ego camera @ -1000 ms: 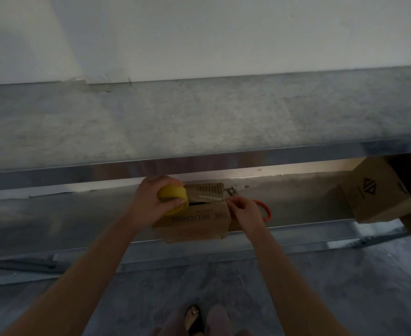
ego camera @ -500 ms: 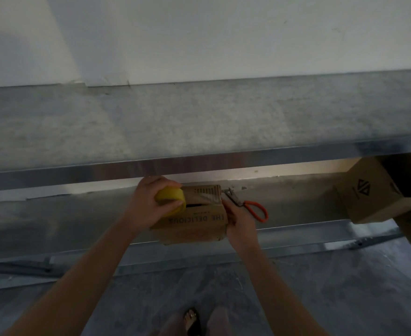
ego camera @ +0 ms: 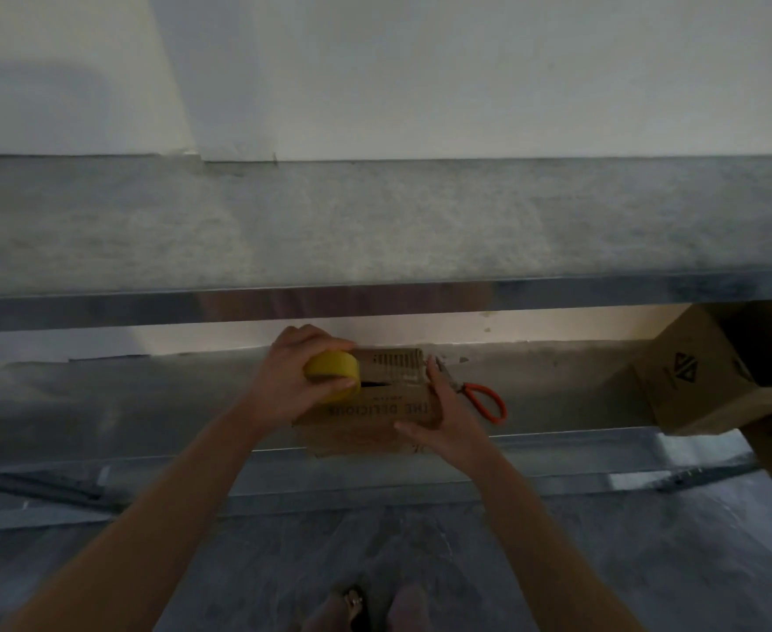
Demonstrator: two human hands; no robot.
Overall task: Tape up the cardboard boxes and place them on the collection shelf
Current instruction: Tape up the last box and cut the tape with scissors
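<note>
Grey metal shelving (ego camera: 375, 296) backs onto a white wall (ego camera: 466, 75); on its lower shelf (ego camera: 147, 403) the cardboard box (ego camera: 375, 419) sits at the front edge, long axis left to right, print upside down. The left hand (ego camera: 290, 371) grips a yellow tape roll (ego camera: 331, 374) at the box's top left, and the right hand (ego camera: 448, 421) presses straight fingers on its right end.

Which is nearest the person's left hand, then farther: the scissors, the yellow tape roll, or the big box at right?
1. yellow tape roll: gripped in the left hand.
2. scissors: just right of the small box.
3. big box: far right, much farther off.
</note>
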